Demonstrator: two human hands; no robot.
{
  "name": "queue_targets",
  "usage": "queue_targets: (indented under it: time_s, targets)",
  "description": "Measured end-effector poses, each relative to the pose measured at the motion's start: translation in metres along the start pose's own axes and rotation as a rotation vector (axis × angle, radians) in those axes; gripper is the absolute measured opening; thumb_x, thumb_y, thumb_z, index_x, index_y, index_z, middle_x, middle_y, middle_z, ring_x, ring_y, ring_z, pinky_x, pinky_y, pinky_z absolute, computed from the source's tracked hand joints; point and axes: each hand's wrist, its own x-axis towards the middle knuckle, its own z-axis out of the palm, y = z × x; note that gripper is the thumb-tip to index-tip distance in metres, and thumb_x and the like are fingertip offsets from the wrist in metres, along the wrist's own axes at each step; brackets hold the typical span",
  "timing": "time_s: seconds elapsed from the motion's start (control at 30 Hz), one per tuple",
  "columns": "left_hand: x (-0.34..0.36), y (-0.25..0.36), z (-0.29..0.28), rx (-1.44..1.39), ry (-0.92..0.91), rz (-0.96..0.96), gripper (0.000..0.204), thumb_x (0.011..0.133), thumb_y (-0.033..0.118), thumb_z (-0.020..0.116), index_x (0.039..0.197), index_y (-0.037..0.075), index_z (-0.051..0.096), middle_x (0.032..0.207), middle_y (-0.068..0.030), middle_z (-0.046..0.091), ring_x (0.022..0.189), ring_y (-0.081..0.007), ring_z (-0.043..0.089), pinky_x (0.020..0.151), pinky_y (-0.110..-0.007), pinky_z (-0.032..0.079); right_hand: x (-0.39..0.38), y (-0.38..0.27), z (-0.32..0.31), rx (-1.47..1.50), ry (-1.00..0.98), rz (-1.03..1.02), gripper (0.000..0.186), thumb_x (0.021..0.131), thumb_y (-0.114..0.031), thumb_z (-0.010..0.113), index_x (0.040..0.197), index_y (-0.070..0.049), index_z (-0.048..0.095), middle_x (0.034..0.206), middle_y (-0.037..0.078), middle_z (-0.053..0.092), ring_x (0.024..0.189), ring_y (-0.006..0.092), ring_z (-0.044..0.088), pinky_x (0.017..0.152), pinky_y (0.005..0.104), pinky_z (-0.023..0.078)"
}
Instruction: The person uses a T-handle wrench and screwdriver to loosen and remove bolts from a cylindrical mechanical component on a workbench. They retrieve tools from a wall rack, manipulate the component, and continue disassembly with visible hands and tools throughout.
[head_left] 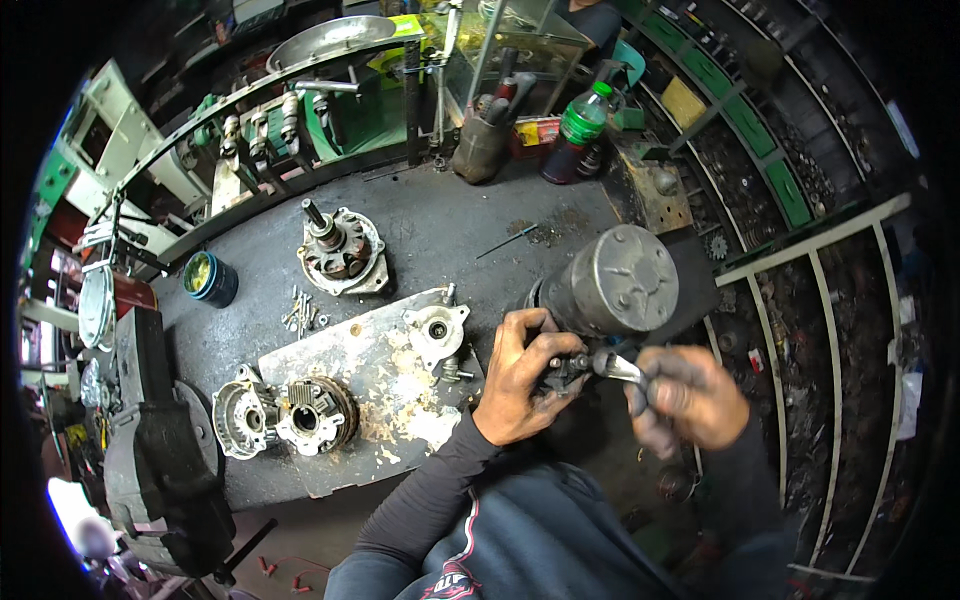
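On the right side of the bench stands a dark cylindrical motor [622, 285], its ribbed round end facing up. Just below it, my left hand [515, 385] is closed around a small dark metal part [565, 372] with a stud; whether that part joins the motor is hidden. My right hand [692, 398] grips a shiny wrench [628, 370], most of whose handle the fingers cover. The wrench's head lies close to the stud end of the dark part; I cannot tell if they touch.
A worn metal plate [385, 385] carries a small bracket [437, 330], with a cast housing [240, 415] and a wire-wound piece [318, 415] at its left. Beyond are a rotor in its housing [342, 252], loose bolts [300, 312], a blue tub [212, 280], a bottle [580, 130]. A vise [150, 430] stands left.
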Motion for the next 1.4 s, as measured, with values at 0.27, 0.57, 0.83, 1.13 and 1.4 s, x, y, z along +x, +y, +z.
queue_targets:
  time_s: [0.27, 0.57, 0.83, 1.13, 1.4]
  targets:
    - [-0.003, -0.002, -0.002, -0.007, -0.003, -0.016, 0.053, 0.063, 0.012, 0.085, 0.113, 0.011, 0.070, 0.115, -0.0165, 0.051, 0.104, -0.0327, 0.055, 0.091, -0.044, 0.046, 0.013, 0.063, 0.068, 0.508, 0.202, -0.186, 0.031, 0.110, -0.027, 0.047, 0.119, 0.003, 0.049, 0.103, 0.033, 0.069, 0.091, 0.0369, 0.075, 0.081, 0.0439, 0.064]
    - [-0.001, -0.001, 0.000, 0.052, 0.003, 0.017, 0.054, 0.061, 0.007, 0.084, 0.113, 0.008, 0.069, 0.113, -0.0174, 0.051, 0.105, -0.0341, 0.055, 0.090, -0.044, 0.048, 0.013, 0.010, 0.050, 0.022, 0.304, 0.269, 0.030, 0.108, -0.032, 0.054, 0.104, -0.003, 0.059, 0.066, 0.003, 0.054, 0.053, 0.0107, 0.047, 0.051, 0.0253, 0.041]
    - [0.000, 0.006, 0.000, 0.033, 0.001, -0.017, 0.050, 0.065, -0.001, 0.081, 0.113, 0.008, 0.068, 0.114, -0.0170, 0.050, 0.107, -0.0333, 0.055, 0.089, -0.043, 0.049, -0.002, 0.004, -0.012, -0.206, 0.097, -0.042, 0.033, 0.102, -0.033, 0.064, 0.103, 0.001, 0.066, 0.075, 0.004, 0.063, 0.063, 0.0086, 0.057, 0.058, 0.0224, 0.044]
    - [0.000, 0.002, 0.000, 0.029, 0.011, -0.011, 0.046, 0.068, 0.010, 0.081, 0.112, 0.009, 0.070, 0.110, -0.0153, 0.050, 0.102, -0.0312, 0.056, 0.089, -0.042, 0.049, 0.012, 0.051, 0.073, 0.511, 0.208, -0.155, 0.029, 0.108, -0.019, 0.052, 0.123, 0.005, 0.053, 0.110, 0.029, 0.067, 0.101, 0.0389, 0.073, 0.083, 0.0492, 0.064]
    - [-0.007, 0.000, 0.003, 0.013, 0.020, -0.081, 0.042, 0.075, 0.016, 0.077, 0.115, 0.010, 0.068, 0.118, -0.0177, 0.050, 0.107, -0.0353, 0.057, 0.092, -0.045, 0.050, 0.036, 0.070, 0.120, 0.855, 0.343, -0.269, 0.029, 0.110, -0.022, 0.043, 0.127, 0.001, 0.049, 0.109, 0.031, 0.067, 0.102, 0.0373, 0.071, 0.083, 0.0486, 0.061]
